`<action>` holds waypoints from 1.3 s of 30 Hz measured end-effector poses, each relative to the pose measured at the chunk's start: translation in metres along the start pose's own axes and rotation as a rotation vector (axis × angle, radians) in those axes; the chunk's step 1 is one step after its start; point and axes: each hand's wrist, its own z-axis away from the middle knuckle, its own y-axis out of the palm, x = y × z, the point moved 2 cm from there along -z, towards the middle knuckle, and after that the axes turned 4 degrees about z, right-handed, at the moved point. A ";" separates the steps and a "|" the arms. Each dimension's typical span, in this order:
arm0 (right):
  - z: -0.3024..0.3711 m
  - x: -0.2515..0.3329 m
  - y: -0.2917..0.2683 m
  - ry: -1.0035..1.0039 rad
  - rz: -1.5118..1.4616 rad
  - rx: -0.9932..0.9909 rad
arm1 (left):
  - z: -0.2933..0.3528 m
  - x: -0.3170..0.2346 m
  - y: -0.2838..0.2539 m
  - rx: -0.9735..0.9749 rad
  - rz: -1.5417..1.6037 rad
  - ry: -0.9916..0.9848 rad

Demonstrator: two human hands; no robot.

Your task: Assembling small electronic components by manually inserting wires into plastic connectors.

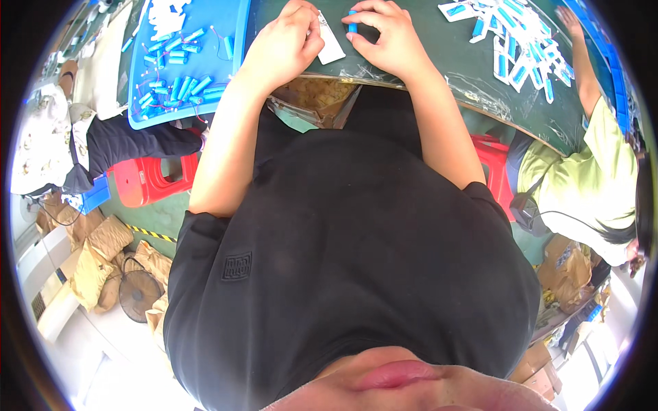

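At the top centre my left hand is closed, its fingers curled at the edge of a narrow white card on the table. What lies inside those fingers is hidden. A short way to the right, my right hand pinches a small blue cylindrical battery cell upright between thumb and fingers. The card lies between the two hands.
A blue tray on the left holds several blue cells with thin wires and white pieces. On the right of the green table is a pile of white cards with blue cells. Co-workers sit either side; one arm reaches in at right.
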 end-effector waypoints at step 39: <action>-0.002 -0.104 -0.128 0.079 0.568 -0.299 | 0.101 0.143 0.178 0.622 -0.091 -0.623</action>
